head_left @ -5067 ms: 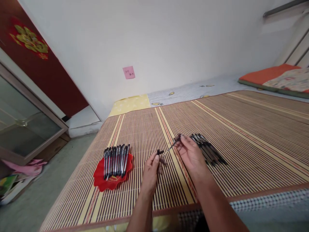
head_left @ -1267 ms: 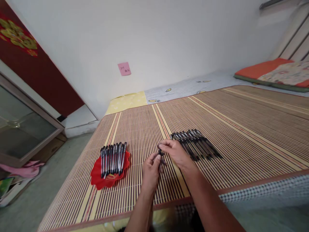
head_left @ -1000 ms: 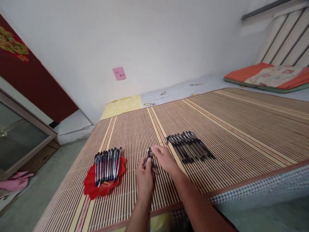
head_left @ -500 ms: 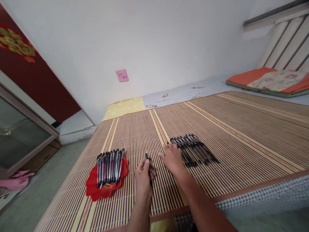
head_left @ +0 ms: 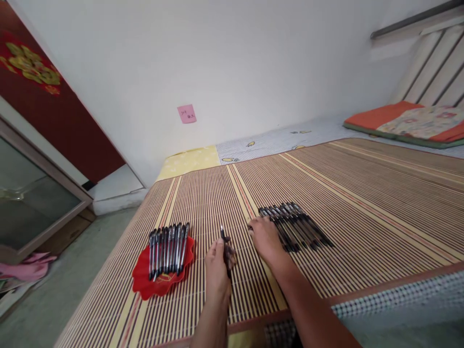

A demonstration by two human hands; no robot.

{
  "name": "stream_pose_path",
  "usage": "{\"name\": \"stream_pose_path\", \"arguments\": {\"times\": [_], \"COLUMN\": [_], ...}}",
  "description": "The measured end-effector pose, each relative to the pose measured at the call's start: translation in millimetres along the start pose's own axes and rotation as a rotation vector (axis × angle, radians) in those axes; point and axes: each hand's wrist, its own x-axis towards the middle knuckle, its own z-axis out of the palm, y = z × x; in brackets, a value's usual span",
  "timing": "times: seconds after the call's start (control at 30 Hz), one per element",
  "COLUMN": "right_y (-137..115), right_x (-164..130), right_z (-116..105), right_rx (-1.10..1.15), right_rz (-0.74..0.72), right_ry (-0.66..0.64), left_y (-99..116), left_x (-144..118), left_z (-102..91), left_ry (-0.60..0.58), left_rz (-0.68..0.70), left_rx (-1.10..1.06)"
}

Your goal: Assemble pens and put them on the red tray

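The left hand [head_left: 216,263] now grips one black pen [head_left: 225,245] alone; the right hand [head_left: 266,238] has let go and rests, fingers loose, at the row of loose pens [head_left: 295,225].

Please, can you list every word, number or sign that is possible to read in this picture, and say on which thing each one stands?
Pink sticky note on the white wall: dark handwriting, too small and blurred to read.
Gold ornament on the red door: a decorative emblem; no characters can be made out.
Pens on the red plate, the pile of pens, and the pen in the left hand: no print readable.
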Motion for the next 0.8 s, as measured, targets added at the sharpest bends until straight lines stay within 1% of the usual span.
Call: {"name": "stream_pose_path", "arguments": {"times": [0.17,0.27,0.37,0.43,0.47,0.53,0.63,0.67,0.7,0.8], "right_y": [-3.0,-4.3,-7.3,-9.3,-10.1,-11.1,-11.1,-10.6,-9.8,-6.7], "right_x": [-2.0,-3.3,-4.6,-4.8,-4.6,-3.3,0.5,2.1,3.6,6.8], "right_z": [5.1,3.8,-1.5,-4.8,-5.7,-5.6,-1.8,-0.5,0.6,-0.3], "right_rx": [0.184,0.179,0.118,0.189,0.292,0.611,1.095,1.206,1.287,1.420], "right_rz": [-0.067,-0.051,-0.004,-0.001,-0.014,-0.019,0.081,0.132,0.175,0.226], "right_ry": [-0.066,-0.080,-0.054,0.008,0.045,0.079,0.017,0.014,0.038,0.169], "left_y": [-1.0,-2.3,-2.2,-1.3,-0.7,0.5,1.2,1.0,0.5,-1.9], "left_x": [-0.1,0.9,1.8,2.1,2.0,1.7,1.2,1.2,1.3,2.5], "left_z": [-0.7,-1.1,-1.1,-0.9,-0.8,-0.5,-0.6,-0.7,-0.8,-1.0], "left_ry": [-0.010,-0.004,-0.004,-0.002,-0.003,-0.007,-0.025,-0.034,-0.042,-0.058], "left_rz": [-0.017,-0.008,-0.009,-0.009,-0.010,-0.012,-0.005,0.001,0.009,0.034], "left_rx": [0.005,-0.002,0.004,0.002,0.003,0.016,0.054,0.068,0.081,0.115]}}
